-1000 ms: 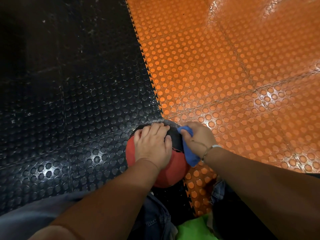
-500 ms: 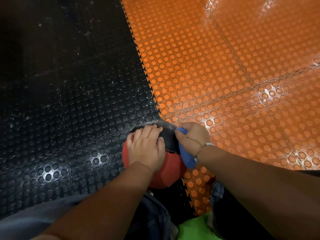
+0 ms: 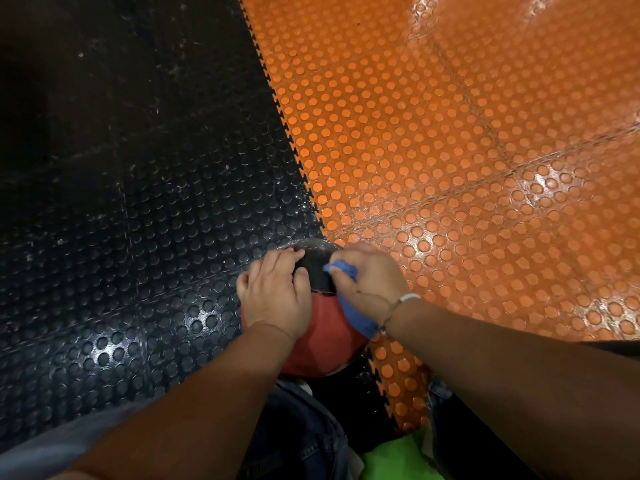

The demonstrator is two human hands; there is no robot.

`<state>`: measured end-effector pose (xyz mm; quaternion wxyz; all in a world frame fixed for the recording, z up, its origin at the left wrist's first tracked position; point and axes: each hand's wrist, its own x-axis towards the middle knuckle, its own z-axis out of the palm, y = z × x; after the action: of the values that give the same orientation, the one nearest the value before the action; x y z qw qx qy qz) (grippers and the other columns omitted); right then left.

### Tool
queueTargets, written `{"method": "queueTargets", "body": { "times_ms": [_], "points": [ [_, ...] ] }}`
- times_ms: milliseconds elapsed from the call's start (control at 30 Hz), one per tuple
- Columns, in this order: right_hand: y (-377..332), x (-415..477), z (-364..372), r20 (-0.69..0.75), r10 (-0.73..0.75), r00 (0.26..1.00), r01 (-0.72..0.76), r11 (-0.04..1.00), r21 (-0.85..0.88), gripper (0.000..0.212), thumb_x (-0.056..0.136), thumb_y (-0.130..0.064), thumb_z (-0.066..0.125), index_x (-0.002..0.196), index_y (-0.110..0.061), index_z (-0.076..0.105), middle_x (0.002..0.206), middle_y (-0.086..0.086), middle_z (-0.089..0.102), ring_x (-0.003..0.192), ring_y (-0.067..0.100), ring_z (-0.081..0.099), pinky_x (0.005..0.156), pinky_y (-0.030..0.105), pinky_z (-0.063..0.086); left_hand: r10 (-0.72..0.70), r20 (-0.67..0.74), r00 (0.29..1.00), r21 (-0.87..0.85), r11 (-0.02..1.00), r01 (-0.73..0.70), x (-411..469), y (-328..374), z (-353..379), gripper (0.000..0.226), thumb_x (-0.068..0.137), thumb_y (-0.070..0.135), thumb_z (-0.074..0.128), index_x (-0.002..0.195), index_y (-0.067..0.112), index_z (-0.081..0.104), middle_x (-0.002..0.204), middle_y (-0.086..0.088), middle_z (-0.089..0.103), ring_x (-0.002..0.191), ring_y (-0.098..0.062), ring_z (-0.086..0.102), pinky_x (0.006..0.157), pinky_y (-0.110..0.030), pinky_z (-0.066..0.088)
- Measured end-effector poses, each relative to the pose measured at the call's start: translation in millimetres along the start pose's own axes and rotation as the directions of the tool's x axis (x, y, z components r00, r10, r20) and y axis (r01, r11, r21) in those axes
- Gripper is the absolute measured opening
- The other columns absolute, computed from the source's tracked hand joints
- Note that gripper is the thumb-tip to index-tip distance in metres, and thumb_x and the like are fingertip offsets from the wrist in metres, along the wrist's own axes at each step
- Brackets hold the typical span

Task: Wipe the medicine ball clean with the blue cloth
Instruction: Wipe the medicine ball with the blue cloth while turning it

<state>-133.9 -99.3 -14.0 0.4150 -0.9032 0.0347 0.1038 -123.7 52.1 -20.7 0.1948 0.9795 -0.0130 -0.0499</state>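
A red and black medicine ball [image 3: 323, 336] sits on the studded floor just in front of my knees, on the seam between the black and orange mats. My left hand [image 3: 277, 292] lies flat on the ball's top left, fingers spread over the black panel. My right hand [image 3: 372, 284] grips the blue cloth [image 3: 356, 315] and presses it on the ball's upper right side. One end of the cloth hangs down below my wrist. Most of the ball's top is hidden by both hands.
Black studded mat [image 3: 121, 202] covers the left, orange studded mat [image 3: 467, 150] the right, joined by a toothed seam. My jeans-clad knees [image 3: 304, 427] and something bright green [image 3: 398, 459] lie at the bottom edge.
My right hand with the cloth has slid up and inward over the ball's black panel. The left hand stays on the ball, fingers slightly more spread.
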Motion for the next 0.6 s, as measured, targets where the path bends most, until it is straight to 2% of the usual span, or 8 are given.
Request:
{"method": "queueTargets", "body": {
  "times_ms": [100, 133, 267, 333, 400, 500, 567, 600],
  "points": [
    [26, -2, -10, -0.009, 0.327, 0.945, -0.327, 0.945, -0.008, 0.022, 0.093, -0.028, 0.052, 0.102, -0.013, 0.066, 0.096, 0.004, 0.059, 0.092, 0.019, 0.055, 0.078, 0.022, 0.037, 0.028, 0.008, 1.0, 0.014, 1.0, -0.028, -2, 3, 0, 0.055, 0.081, 0.044, 0.022, 0.111, 0.029, 0.065, 0.118, 0.011, 0.059, 0.109, -0.017, 0.048, 0.101, -0.039, 0.021],
    [25, -6, -9, -0.009, 0.354, 0.935, -0.354, 0.935, -0.032, 0.023, 0.093, -0.026, 0.05, 0.104, -0.012, 0.065, 0.098, 0.004, 0.058, 0.092, 0.019, 0.054, 0.078, 0.021, 0.035, 0.042, 0.001, 0.999, 0.028, 0.999, -0.042, -2, 3, 0, 0.054, 0.081, 0.043, 0.023, 0.111, 0.029, 0.065, 0.117, 0.011, 0.06, 0.108, -0.017, 0.049, 0.1, -0.038, 0.02],
    [-13, -19, 5, -0.059, -0.017, 0.998, 0.012, 0.997, -0.077, 0.018, 0.09, -0.023, 0.049, 0.091, -0.016, 0.065, 0.093, 0.002, 0.054, 0.082, 0.018, 0.051, 0.074, 0.027, 0.04, 0.012, -0.004, 1.0, 0.062, 0.998, -0.012, 4, 4, -1, 0.058, 0.079, 0.043, 0.019, 0.112, 0.03, 0.065, 0.116, 0.011, 0.059, 0.108, -0.016, 0.049, 0.1, -0.036, 0.016],
    [-7, -15, 1, -0.048, -0.015, 0.999, 0.011, 0.996, -0.089, 0.018, 0.091, -0.026, 0.05, 0.091, -0.016, 0.065, 0.092, 0.001, 0.053, 0.082, 0.019, 0.052, 0.074, 0.03, 0.042, -0.013, 0.029, 1.0, 0.059, 0.998, 0.012, 5, 9, -3, 0.056, 0.081, 0.042, 0.02, 0.115, 0.031, 0.063, 0.119, 0.011, 0.057, 0.111, -0.015, 0.046, 0.101, -0.036, 0.015],
    [11, -8, -4, -0.053, 0.21, 0.976, -0.214, 0.974, -0.072, 0.019, 0.092, -0.028, 0.05, 0.097, -0.017, 0.064, 0.095, 0.001, 0.054, 0.086, 0.02, 0.052, 0.077, 0.029, 0.043, -0.023, 0.081, 0.996, 0.063, 0.998, 0.018, 2, 16, -7, 0.043, 0.089, 0.039, 0.031, 0.12, 0.033, 0.06, 0.124, 0.013, 0.054, 0.115, -0.013, 0.043, 0.103, -0.037, 0.014],
    [21, 5, -18, 0.035, 0.591, 0.806, -0.592, 0.805, 0.036, 0.019, 0.093, -0.022, 0.05, 0.092, -0.007, 0.062, 0.087, 0.009, 0.06, 0.078, 0.024, 0.056, 0.071, 0.03, 0.047, 0.048, 0.177, 0.983, 0.096, 0.993, -0.066, -7, 26, -14, 0.035, 0.095, 0.043, 0.041, 0.127, 0.039, 0.055, 0.13, 0.02, 0.048, 0.12, -0.008, 0.037, 0.103, -0.033, 0.01],
    [16, 8, -29, 0.113, 0.689, 0.715, -0.698, 0.713, 0.067, 0.019, 0.093, -0.015, 0.05, 0.092, -0.001, 0.062, 0.079, 0.011, 0.058, 0.07, 0.024, 0.055, 0.069, 0.034, 0.048, 0.113, 0.259, 0.959, 0.111, 0.983, -0.146, -9, 30, -21, 0.038, 0.093, 0.046, 0.043, 0.13, 0.043, 0.051, 0.133, 0.023, 0.045, 0.122, -0.006, 0.034, 0.101, -0.03, 0.006],
    [13, 9, -33, 0.151, 0.701, 0.697, -0.712, 0.7, 0.041, 0.02, 0.094, -0.015, 0.049, 0.097, 0.001, 0.061, 0.084, 0.011, 0.06, 0.074, 0.025, 0.057, 0.076, 0.035, 0.049, 0.137, 0.301, 0.944, 0.12, 0.976, -0.18, -10, 31, -25, 0.04, 0.092, 0.048, 0.044, 0.131, 0.045, 0.05, 0.134, 0.024, 0.044, 0.123, -0.006, 0.033, 0.1, -0.03, 0.006]
  ]
}}
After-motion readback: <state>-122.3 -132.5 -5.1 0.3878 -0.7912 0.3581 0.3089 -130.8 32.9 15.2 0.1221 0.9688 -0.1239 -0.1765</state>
